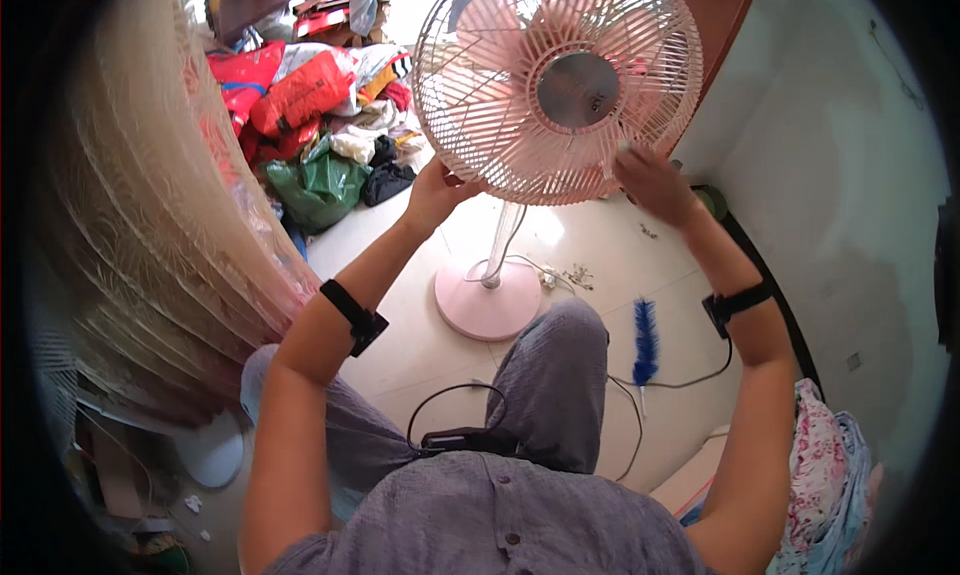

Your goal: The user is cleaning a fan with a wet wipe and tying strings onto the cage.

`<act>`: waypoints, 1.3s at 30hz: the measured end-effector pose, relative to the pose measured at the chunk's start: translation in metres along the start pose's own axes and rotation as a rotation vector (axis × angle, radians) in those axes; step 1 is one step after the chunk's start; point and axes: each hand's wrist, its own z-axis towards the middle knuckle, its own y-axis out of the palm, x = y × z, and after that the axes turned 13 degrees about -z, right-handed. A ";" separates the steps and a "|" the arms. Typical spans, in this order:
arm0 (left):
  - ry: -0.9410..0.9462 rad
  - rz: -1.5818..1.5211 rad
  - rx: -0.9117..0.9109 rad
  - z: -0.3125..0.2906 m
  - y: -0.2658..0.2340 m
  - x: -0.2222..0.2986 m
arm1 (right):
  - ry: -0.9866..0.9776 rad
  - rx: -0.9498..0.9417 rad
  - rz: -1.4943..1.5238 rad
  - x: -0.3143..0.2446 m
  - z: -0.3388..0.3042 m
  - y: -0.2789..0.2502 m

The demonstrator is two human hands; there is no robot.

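Note:
A pink standing fan point(578, 90) rises in front of me, its round wire grille covering pale pink blades and a grey centre disc. Below it a clear-looking pole point(501, 237) runs down to a round pink base point(487, 301). At the lower left rim of the grille, my left hand point(436, 192) is closed on the edge, some fingers hidden behind it. My right hand point(655, 183) is at the grille's lower right front, fingers closed together. Something small and whitish shows at its fingertips, too blurred to name.
A blue bristle brush point(646, 343) lies on the tiles to the right, near a black cable. Bags and clothes point(305, 90) are heaped at the far left, beside a sheer curtain point(170, 215). Floral cloth point(822, 455) is piled at the near right by the wall.

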 end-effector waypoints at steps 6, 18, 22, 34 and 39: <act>-0.018 -0.023 -0.018 0.002 0.001 0.001 | -0.014 0.009 0.044 -0.007 -0.026 -0.005; 0.043 -0.120 -0.064 0.013 -0.008 -0.012 | 0.162 0.156 -0.054 0.078 0.068 -0.022; 0.045 -0.005 -0.042 0.016 -0.012 -0.006 | 0.165 -0.051 -0.062 0.036 0.000 0.006; 0.073 -0.002 -0.053 0.020 -0.003 -0.012 | 0.344 0.210 0.036 0.071 0.029 0.005; 0.031 0.024 -0.002 0.012 0.005 0.001 | 0.653 0.430 0.077 0.078 0.049 0.014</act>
